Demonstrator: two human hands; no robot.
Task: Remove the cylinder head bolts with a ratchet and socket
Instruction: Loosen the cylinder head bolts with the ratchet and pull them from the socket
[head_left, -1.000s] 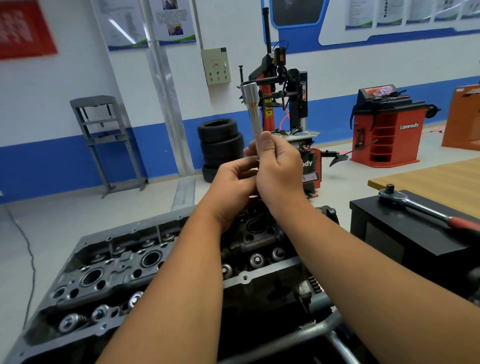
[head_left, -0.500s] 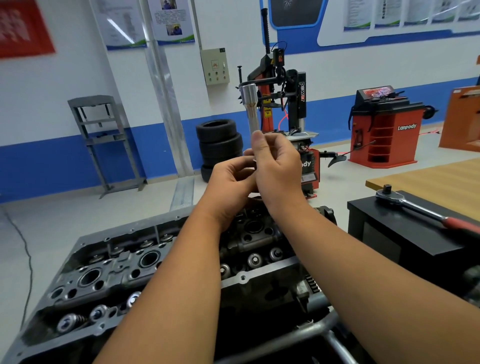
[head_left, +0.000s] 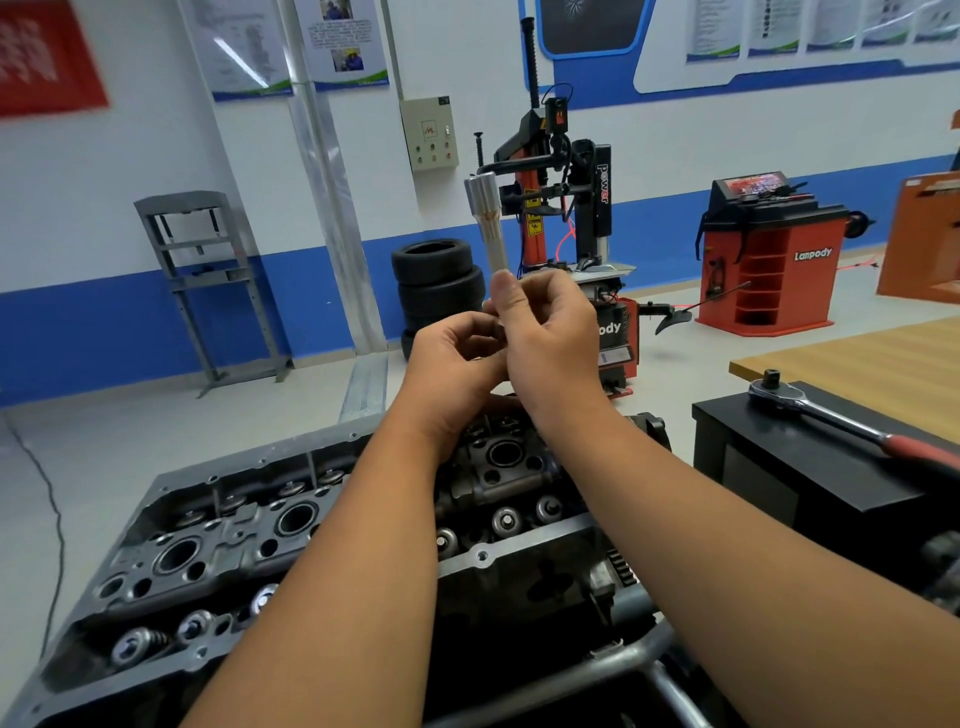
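both hands, left hand (head_left: 457, 358) and right hand (head_left: 550, 332), pinch the upright long socket (head_left: 488, 228) near its lower end; stiff, smooth steel, likely slippery.

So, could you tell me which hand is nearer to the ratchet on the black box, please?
Right. The right hand is on the ratchet's side, though well apart from it; the left hand is farther away, beyond the right.

A stack of tyres (head_left: 439, 288) is set against the blue-banded wall; a tyre changer (head_left: 566, 208) is seen just beside it; a red wheel balancer (head_left: 769, 260) is placed further right.
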